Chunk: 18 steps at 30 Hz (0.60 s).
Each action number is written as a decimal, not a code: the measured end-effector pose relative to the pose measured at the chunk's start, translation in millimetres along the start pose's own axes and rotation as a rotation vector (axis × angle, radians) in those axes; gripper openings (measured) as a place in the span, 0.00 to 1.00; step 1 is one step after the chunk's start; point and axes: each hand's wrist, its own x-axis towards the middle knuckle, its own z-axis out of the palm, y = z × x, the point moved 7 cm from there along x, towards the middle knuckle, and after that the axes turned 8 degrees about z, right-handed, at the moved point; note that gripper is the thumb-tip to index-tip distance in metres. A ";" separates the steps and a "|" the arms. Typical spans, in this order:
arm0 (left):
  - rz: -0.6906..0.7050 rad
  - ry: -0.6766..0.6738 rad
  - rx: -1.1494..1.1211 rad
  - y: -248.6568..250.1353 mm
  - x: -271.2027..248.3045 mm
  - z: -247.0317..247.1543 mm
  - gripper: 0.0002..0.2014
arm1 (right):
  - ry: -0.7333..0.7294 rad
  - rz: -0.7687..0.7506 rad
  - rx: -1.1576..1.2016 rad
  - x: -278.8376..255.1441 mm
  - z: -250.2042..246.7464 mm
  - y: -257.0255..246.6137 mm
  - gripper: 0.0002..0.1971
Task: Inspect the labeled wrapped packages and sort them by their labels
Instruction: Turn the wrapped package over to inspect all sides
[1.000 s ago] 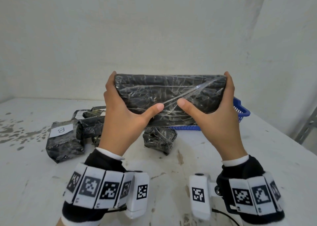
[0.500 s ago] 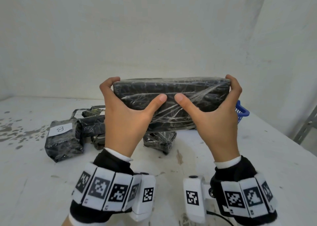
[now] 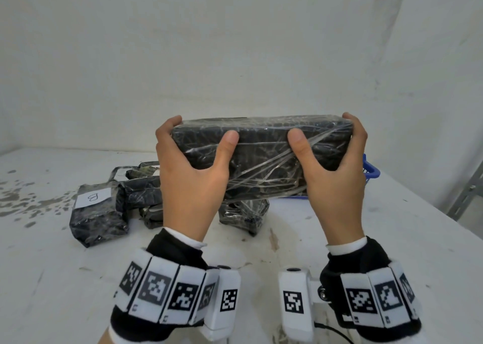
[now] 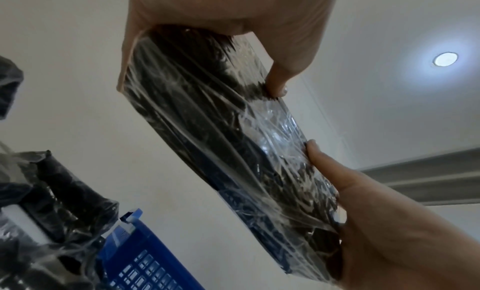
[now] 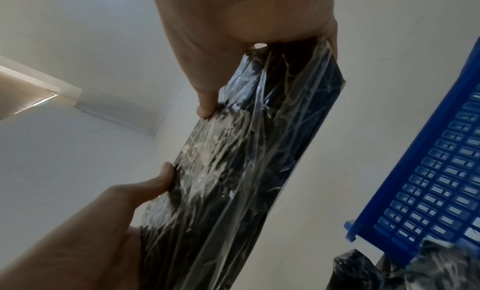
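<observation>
Behind the long black film-wrapped package [image 3: 261, 160], most of the blue perforated plastic basket [image 3: 369, 169] is hidden. Black wrapped bundles [image 3: 143, 186] left of that package are partly covered by the left hand [image 3: 193, 184], their labels unreadable. The long package shows no readable label.

Held package [image 3: 261, 155]: black plastic showing under clear film, film wrinkling and glinting glossy. Packages on table [image 3: 141, 192] wearing same shiny creased wrap. Label [image 3: 92, 198]: white matt paper, lying smooth. Basket [image 5: 439, 171]: blue moulded plastic, gridded, slightly gleaming. Table [image 3: 52, 278]: white painted surface, matt, paint chipping and staining. Wall [image 3: 235, 43]: white, matt, looking faintly smudged. Wrist cuffs [image 3: 172, 249]: black cloth, looking soft.
</observation>
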 end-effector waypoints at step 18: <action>-0.059 0.000 -0.088 -1.4 8.7 -8.1 0.27 | -0.080 0.068 0.016 5.5 0.6 3.0 0.38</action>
